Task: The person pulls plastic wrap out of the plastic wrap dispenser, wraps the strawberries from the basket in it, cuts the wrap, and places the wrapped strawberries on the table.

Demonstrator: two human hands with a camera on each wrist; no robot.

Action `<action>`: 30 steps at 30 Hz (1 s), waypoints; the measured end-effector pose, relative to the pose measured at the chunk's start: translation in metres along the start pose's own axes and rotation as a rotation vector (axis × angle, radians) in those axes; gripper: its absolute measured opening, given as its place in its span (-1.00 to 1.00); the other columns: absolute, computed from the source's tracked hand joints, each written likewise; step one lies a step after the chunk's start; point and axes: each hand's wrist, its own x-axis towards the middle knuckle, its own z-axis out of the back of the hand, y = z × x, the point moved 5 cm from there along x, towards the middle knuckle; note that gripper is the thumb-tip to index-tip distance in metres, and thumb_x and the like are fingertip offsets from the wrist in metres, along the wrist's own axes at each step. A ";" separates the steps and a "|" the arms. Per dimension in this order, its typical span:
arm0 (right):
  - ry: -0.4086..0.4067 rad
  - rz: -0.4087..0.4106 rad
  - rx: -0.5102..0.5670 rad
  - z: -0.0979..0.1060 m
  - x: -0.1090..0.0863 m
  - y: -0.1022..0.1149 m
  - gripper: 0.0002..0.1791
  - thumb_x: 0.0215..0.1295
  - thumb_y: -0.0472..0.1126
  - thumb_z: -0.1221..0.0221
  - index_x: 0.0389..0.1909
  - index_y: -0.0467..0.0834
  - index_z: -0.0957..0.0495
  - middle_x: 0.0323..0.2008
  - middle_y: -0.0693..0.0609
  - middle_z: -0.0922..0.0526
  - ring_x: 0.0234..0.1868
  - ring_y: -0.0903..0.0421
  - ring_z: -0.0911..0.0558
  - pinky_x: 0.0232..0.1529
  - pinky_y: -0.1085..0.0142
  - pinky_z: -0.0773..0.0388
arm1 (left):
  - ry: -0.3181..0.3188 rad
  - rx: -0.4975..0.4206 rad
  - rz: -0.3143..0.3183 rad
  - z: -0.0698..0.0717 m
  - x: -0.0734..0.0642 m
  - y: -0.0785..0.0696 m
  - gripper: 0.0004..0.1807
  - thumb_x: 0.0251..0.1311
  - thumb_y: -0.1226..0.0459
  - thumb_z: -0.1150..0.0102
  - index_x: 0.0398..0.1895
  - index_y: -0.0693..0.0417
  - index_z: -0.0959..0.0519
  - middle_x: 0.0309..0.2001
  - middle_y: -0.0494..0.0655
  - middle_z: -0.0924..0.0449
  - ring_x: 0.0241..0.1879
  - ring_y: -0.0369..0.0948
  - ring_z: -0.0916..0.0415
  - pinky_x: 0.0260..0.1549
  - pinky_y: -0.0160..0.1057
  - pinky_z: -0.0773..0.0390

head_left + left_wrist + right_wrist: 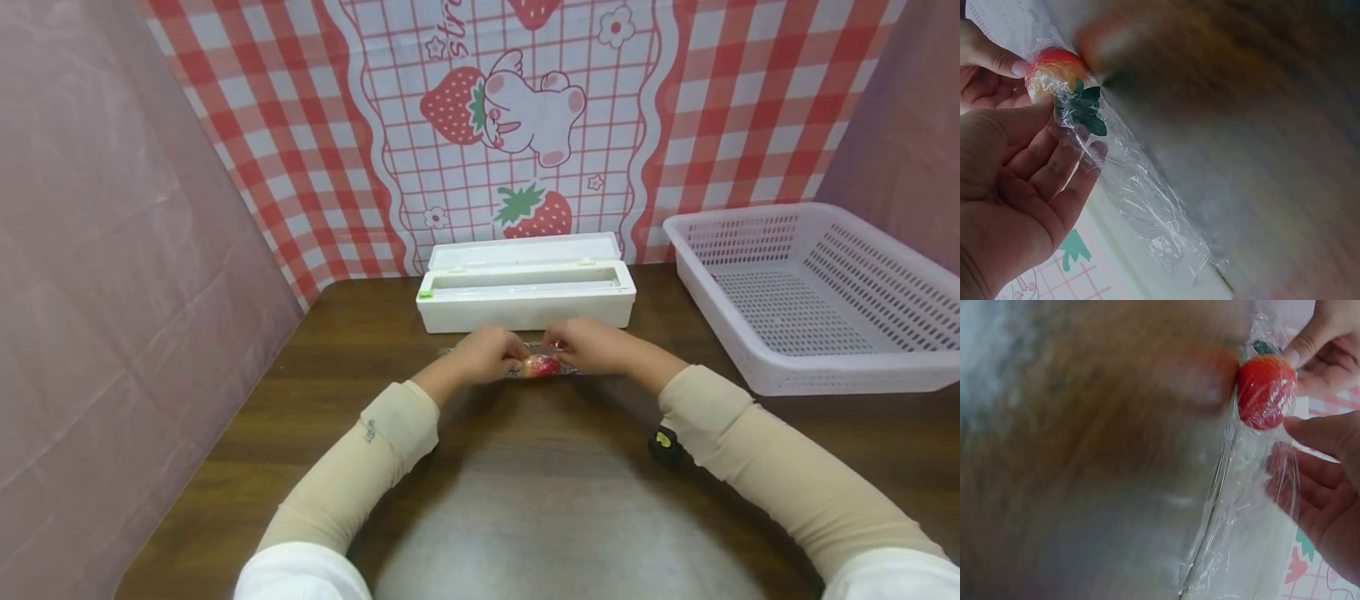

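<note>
A red strawberry [542, 365] with a paler top and green leaves [1088, 109] is wrapped in clear cling film [1147, 219], which trails out past it on both sides. My left hand [486, 354] pinches the film at the leafy end, thumb in front and fingers behind the sheet. At the red tip, my right hand [592, 343] holds the film between thumb and fingers. In the right wrist view the film lies tight and creased over the strawberry [1266, 390], and the right fingers show through the clear sheet.
Just behind the hands stands a long white box [525, 315] with its lid raised and a roll inside. A white plastic basket [750, 346] occupies the table's right side. A small black object with a yellow mark [663, 444] lies by the right forearm. A strawberry-print cloth [502, 167] hangs behind.
</note>
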 end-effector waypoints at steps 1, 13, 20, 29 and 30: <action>-0.019 0.011 -0.002 0.000 0.001 0.001 -0.90 0.16 -0.42 -0.28 -0.28 -0.29 -0.63 -0.34 -0.04 -0.68 -0.29 0.06 -0.63 -0.21 0.12 -0.60 | 0.002 -0.002 0.005 0.000 0.001 0.001 -0.84 0.28 0.36 -0.21 -0.13 0.17 -0.69 -0.20 -0.06 -0.71 -0.19 -0.20 -0.60 -0.10 -0.28 -0.57; -0.049 0.072 -0.006 -0.002 0.012 0.004 -0.86 0.07 -0.48 -0.29 -0.32 -0.29 -0.66 -0.37 -0.06 -0.69 -0.32 0.01 -0.63 -0.25 0.12 -0.59 | -0.098 0.077 0.015 0.010 0.004 -0.002 -0.84 0.23 0.35 -0.24 -0.14 0.12 -0.67 -0.20 -0.07 -0.69 -0.16 -0.16 -0.60 -0.10 -0.24 -0.57; -0.063 -0.043 -0.036 -0.003 0.013 -0.008 -0.84 0.14 -0.45 -0.27 -0.22 -0.32 -0.64 -0.28 -0.11 -0.69 -0.19 -0.05 -0.65 -0.10 0.06 -0.59 | -0.156 0.134 -0.046 0.013 0.002 -0.012 -0.82 0.14 0.36 -0.32 -0.17 0.11 -0.69 -0.21 -0.08 -0.69 -0.17 -0.16 -0.58 -0.11 -0.26 -0.56; -0.037 -0.021 -0.029 -0.002 0.013 -0.007 -0.76 -0.06 -0.37 -0.41 -0.32 -0.27 -0.62 -0.39 -0.04 -0.64 -0.35 0.02 -0.58 -0.28 0.14 -0.56 | -0.098 0.176 -0.019 0.009 0.009 -0.006 -0.77 0.08 0.32 -0.38 -0.16 0.10 -0.68 -0.20 -0.10 -0.69 -0.17 -0.17 -0.57 -0.09 -0.26 -0.55; -0.021 -0.026 -0.030 -0.004 0.013 -0.008 -0.74 -0.07 -0.36 -0.43 -0.31 -0.28 -0.63 -0.38 -0.04 -0.65 -0.34 0.02 -0.59 -0.27 0.14 -0.56 | -0.091 0.171 -0.015 0.009 0.010 -0.005 -0.75 0.07 0.31 -0.40 -0.15 0.11 -0.67 -0.20 -0.10 -0.69 -0.17 -0.17 -0.57 -0.09 -0.25 -0.55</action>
